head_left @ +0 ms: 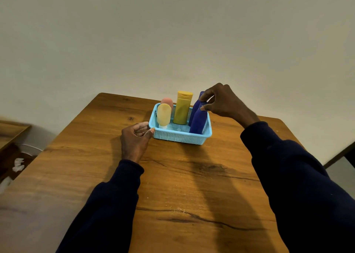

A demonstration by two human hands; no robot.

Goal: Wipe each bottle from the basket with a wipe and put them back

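Blue mesh basket (180, 137): left hand (135, 137) grips its corner; right hand (221, 102) pinches smooth navy bottle (198, 122).

On my feed both arms wear the same thing: long sleeves in a very dark navy, close to black in this light. The left sleeve (107, 204) is soft, plain cloth with loose folds, closing in a snug cuff just behind the left hand (135, 137). The right sleeve (297, 185) matches it, its cuff gathered in a rounded roll right behind the right hand (222, 102). Forward of the cuffs I see both hands bare, nails cut short.
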